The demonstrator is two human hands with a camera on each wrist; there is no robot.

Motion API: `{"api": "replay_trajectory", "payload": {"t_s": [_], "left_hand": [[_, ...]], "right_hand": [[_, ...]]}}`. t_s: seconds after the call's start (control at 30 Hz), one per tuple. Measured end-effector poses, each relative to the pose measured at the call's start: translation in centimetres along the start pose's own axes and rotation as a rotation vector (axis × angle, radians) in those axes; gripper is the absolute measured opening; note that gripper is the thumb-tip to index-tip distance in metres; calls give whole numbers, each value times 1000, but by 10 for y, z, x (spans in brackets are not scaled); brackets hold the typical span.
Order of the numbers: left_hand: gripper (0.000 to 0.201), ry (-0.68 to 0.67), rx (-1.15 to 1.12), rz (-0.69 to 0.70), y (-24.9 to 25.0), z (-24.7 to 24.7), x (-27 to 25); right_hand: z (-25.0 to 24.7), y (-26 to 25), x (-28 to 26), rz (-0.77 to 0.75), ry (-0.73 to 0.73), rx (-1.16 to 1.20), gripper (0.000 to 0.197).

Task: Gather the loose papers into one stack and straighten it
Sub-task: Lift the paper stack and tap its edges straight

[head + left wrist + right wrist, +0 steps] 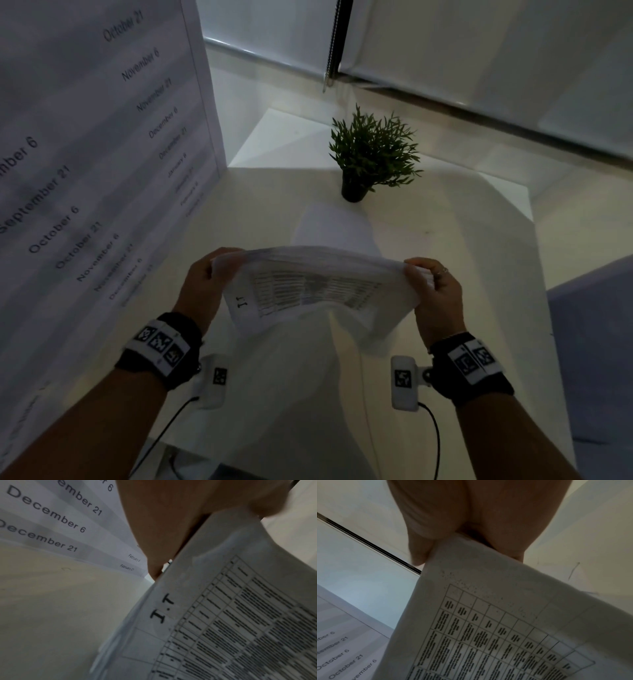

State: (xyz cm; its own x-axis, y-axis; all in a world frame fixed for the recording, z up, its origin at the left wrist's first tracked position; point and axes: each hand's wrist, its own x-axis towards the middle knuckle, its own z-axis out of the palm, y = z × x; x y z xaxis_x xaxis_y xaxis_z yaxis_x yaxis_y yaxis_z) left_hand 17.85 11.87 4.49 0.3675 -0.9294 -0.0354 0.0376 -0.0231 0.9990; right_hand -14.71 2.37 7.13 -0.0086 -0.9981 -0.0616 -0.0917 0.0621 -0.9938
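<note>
A stack of white papers (pixel 315 284) with a printed table and the letters "I.T" on the near sheet hangs in the air above the table, bowed upward in the middle. My left hand (pixel 205 284) grips its left end and my right hand (pixel 435 291) grips its right end. In the left wrist view the stack (pixel 223 615) runs out from under my palm. In the right wrist view my fingers (pixel 426 534) pinch the stack's (pixel 488 615) top edge. A single white sheet (pixel 335 226) lies flat on the table beyond the stack.
A small potted plant (pixel 370 154) stands at the back of the white table (pixel 462 240). A large printed board with dates (pixel 85 154) rises along the left side. A window blind (pixel 479 51) hangs behind. A grey surface (pixel 592 342) lies at the right.
</note>
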Motion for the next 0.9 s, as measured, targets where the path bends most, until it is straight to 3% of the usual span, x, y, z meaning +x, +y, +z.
{"api": "replay_trajectory", "payload": {"t_s": [0.03,0.1,0.13,0.23,0.33,0.37,0.43,0.5,0.57,0.63,0.67,0.77,0.83,0.9], "left_hand": [[51,44,-30,12,1,2,0],[40,115,-41,41,3,8,0],[34,137,-34,52,4,10,0],[23,173,-43,71,8,14,0],[21,210,39,75,9,14,2],[19,210,94,87,12,12,2],[19,138,280,153,26,7,2],[29,-73,666,233,51,11,2],[44,-289,1111,252,72,34,2],[49,-423,1292,226,78,63,2],[42,-430,1335,268,75,75,1],[22,-285,1366,354,72,86,1],[22,-226,1283,324,78,76,6],[21,-180,1104,312,87,65,14]], "right_hand": [[3,-1,-1,0,36,21,33],[5,-3,-1,-7,114,24,11],[6,-5,-2,-18,141,2,11],[10,-12,-7,-97,75,-54,14],[8,-12,-11,-119,-71,-182,46],[6,-11,-10,-112,-79,-227,47],[4,-13,-8,-126,-69,-304,30],[2,-14,-5,-123,-77,-333,17],[2,-16,-3,-145,-93,-353,14],[9,-27,-2,-215,-117,-398,16],[13,-35,-2,-267,-137,-428,16],[26,-67,-1,-453,-136,-529,14],[28,-83,1,-570,-27,-568,27],[24,-86,3,-598,125,-607,66]]}}
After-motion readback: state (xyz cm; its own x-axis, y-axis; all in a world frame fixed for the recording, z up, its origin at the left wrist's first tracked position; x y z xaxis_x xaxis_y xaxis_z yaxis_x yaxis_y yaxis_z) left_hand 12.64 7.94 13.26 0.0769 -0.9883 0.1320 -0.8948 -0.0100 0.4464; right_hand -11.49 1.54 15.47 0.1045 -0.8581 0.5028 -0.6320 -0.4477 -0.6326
